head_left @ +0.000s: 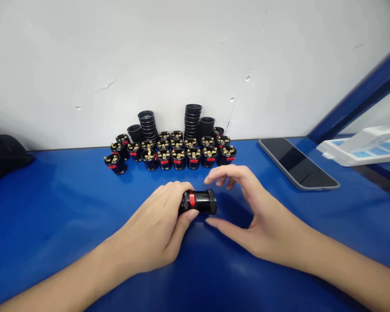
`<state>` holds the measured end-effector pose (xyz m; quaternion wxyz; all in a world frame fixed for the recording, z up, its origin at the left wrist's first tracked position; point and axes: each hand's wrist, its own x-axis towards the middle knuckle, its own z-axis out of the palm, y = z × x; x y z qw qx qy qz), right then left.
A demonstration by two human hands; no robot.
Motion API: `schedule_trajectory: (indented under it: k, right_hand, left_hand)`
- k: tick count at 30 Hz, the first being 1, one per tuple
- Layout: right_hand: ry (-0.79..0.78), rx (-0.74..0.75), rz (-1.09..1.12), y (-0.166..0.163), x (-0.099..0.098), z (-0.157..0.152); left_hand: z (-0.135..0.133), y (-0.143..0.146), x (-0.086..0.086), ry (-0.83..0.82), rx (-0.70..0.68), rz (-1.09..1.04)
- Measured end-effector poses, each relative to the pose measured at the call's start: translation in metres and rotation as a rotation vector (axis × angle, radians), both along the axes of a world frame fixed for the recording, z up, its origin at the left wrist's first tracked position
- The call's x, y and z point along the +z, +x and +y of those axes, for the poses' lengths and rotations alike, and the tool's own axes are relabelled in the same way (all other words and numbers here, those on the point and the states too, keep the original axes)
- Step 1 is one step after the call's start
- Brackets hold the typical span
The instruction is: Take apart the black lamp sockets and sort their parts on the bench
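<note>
A black cylindrical plug connector (203, 202) with a red tab lies sideways just above the blue table. My left hand (160, 221) is wrapped around its left end, thumb beneath the red tab, so that end is hidden. Around the ribbed cap at the connector's right end, my right hand (250, 208) is spread in a C shape. Its thumb and fingers stay apart and do not appear to touch the cap. Behind the hands stand several black connector cores (179, 159) with brass-coloured terminals and red tabs.
Against the white wall (195, 52) rise two stacks of black rings (193, 122), with short black sleeves (207, 125) beside them. A phone (297, 162) lies at the right on the blue table (52, 216), near a white power strip (360, 149). Something black (4, 156) sits at the left edge.
</note>
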<state>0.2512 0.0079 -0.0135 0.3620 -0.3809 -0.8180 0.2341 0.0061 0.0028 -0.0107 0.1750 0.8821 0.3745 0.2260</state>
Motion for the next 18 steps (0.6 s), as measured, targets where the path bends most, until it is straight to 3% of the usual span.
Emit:
schedule_trajectory:
  k: [6, 18]
  right_hand:
    - [-0.191, -0.022, -0.1, -0.0003, 0.006, -0.0018]
    - [-0.141, -0.019, -0.117, 0.0044, 0.0033, 0.0017]
  left_hand:
    - [0.0002, -0.0002, -0.001, 0.02, -0.003, 0.0]
    - [0.0023, 0.0001, -0.0014, 0.002, 0.012, 0.008]
